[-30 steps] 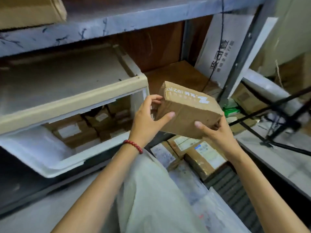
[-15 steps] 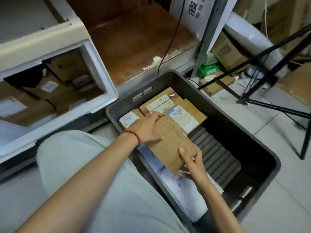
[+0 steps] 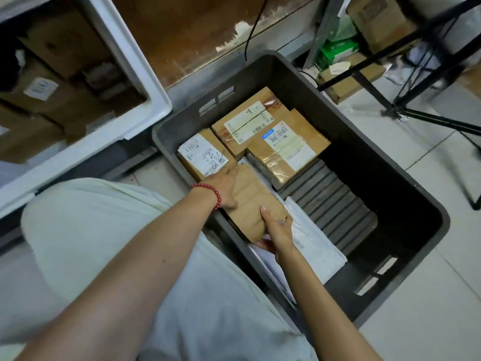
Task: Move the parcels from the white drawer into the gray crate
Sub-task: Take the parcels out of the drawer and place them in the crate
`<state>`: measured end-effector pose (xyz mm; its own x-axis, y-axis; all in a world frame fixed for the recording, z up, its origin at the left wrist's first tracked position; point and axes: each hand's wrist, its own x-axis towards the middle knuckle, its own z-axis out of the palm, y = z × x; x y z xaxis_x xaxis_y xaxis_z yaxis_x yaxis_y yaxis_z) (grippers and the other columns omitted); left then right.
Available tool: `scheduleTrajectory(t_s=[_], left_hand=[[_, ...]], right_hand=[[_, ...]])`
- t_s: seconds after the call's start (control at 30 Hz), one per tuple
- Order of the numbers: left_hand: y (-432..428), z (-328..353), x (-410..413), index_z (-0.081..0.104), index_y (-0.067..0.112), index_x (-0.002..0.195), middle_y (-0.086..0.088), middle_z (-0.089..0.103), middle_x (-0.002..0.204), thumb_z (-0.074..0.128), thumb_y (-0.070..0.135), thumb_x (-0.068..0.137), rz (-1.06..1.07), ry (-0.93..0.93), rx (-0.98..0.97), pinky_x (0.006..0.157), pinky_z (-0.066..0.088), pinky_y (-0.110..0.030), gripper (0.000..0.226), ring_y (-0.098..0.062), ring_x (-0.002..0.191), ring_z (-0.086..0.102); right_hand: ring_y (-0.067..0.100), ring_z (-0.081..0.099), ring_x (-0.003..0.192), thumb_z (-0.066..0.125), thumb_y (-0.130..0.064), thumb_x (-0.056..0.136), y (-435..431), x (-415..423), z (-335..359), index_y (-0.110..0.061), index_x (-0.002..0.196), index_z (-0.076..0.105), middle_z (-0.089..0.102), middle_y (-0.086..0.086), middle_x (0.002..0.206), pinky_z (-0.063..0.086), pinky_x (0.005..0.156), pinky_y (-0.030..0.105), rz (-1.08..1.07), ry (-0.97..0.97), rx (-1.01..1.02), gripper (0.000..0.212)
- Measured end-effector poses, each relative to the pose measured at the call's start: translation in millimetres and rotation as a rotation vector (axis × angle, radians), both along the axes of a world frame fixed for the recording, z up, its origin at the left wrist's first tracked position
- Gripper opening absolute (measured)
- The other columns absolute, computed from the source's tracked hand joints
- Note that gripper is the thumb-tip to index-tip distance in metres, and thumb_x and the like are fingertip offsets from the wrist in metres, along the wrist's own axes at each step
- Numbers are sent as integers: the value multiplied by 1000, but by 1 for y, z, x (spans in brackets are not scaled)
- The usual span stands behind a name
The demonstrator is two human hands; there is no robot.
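While both forearms reach out over a pale-clothed lap [image 3: 130,243], the right hand [image 3: 277,231] pinches the near corner of a plain cardboard parcel [image 3: 250,199], thumb on top, fingers tucked under. The left hand [image 3: 223,187], with a red bead bracelet [image 3: 208,194] at the wrist, grips the same parcel's left edge, fingertips hidden down the far side.

The parcel sits inside the gray crate [image 3: 247,82], low against the wall nearest the lap and slightly tilted; it looks not fully set down. Under and right of the right hand is a white poly mailer [image 3: 317,246]. Just beyond the left hand is a handwritten-label parcel [image 3: 203,155], and past it a taped parcel [image 3: 286,149] and a long-label parcel [image 3: 247,121].

Risks:
- The left fingers could get nipped, because the gap to the handwritten-label parcel is tight.
- The parcel may skate or settle crooked, because part of it rests on the slick mailer.
- An uneven release would tip it.

Far left of the hands, the white drawer [image 3: 132,61] holds more boxes [image 3: 52,100], so the task is likely unfinished. Far right is a black tripod [image 3: 429,121].
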<state>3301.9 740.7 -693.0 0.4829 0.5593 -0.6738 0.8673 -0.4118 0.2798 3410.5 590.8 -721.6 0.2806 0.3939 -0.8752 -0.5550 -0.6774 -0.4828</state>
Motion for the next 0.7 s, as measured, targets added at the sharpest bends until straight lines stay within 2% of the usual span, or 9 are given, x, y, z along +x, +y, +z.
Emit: scheduleTrajectory(t_s=[0.07,0.1,0.17,0.23,0.37,0.43,0.57,0.63,0.7], left_hand=[[4,-1,-1,0,23,153,-12,26,151,76,28,77,36,-2,11,102,42,-38,107,-32,125,47],[6,-1,-1,0,26,153,-14,29,148,76,29,77,51,-10,29,97,44,-37,107,-32,120,50],[9,2,-1,1,31,152,-17,33,143,77,34,76,53,-26,69,93,46,-38,108,-34,116,53],[12,3,-2,2,35,151,-18,38,138,77,39,75,25,-24,97,92,47,-39,107,-35,114,54],[12,4,-3,4,32,151,-15,36,139,80,37,73,-12,9,100,94,46,-40,108,-33,118,52],[13,4,-3,4,32,152,-14,36,140,81,32,72,-5,13,95,95,46,-40,111,-32,120,51],[16,4,-3,9,32,150,-13,50,132,82,32,72,7,-7,96,94,47,-41,107,-31,117,54],[16,4,-4,10,32,149,-14,55,128,81,35,72,-4,6,107,91,50,-42,105,-32,113,56],[15,5,-5,9,32,150,-14,56,128,79,39,73,-32,31,114,91,49,-42,105,-32,112,57]], right_hand=[[13,61,85,68,-39,87,7,-1,-1,-30,128,30,52,-9,103,60,64,39,3,-6,-15,56],[15,61,88,69,-39,86,9,-3,-1,-29,131,28,52,-8,106,60,67,39,-7,-12,-16,62],[24,61,104,75,-40,80,10,-6,-5,-29,142,19,52,1,122,57,82,42,-51,-30,-37,84],[25,58,112,78,-42,76,6,-9,-10,-24,142,18,51,6,129,52,94,43,-59,-58,-61,91],[20,61,101,76,-32,81,5,-11,-12,-17,131,26,55,-4,102,54,83,35,-39,-67,-13,73],[18,61,95,76,-28,82,7,-13,-13,-18,129,26,54,-5,97,54,79,34,-52,-64,9,70],[18,62,96,78,-31,79,10,-11,-13,-24,124,29,61,2,103,52,88,37,-73,-171,11,68],[20,61,98,78,-33,78,10,-5,-13,-28,123,32,63,9,113,51,80,34,-74,-278,15,65],[21,61,101,77,-34,79,8,3,-11,-29,127,35,61,9,116,49,66,29,-84,-293,29,63]])
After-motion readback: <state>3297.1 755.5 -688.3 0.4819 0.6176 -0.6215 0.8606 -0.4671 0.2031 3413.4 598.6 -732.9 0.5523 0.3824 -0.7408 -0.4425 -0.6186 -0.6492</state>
